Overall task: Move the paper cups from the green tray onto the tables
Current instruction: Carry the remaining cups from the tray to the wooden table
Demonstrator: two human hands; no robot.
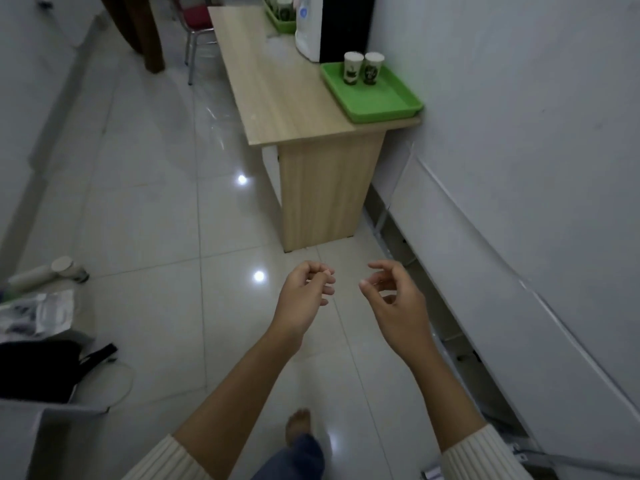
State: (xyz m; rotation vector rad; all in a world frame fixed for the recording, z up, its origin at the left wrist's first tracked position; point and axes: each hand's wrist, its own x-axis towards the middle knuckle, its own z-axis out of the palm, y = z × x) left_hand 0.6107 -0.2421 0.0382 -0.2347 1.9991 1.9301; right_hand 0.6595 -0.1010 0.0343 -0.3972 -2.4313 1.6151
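Our left hand and right hand hang loosely curled over the floor, holding nothing. Two white paper cups with dark green prints stand upright together on the shallow green plastic tray, at the light wooden table's near corner.

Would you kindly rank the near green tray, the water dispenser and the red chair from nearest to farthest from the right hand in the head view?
From the right hand:
1. Near green tray, on the table's near end by the wall.
2. Water dispenser, behind the tray.
3. Red chair, beyond the table's far left.
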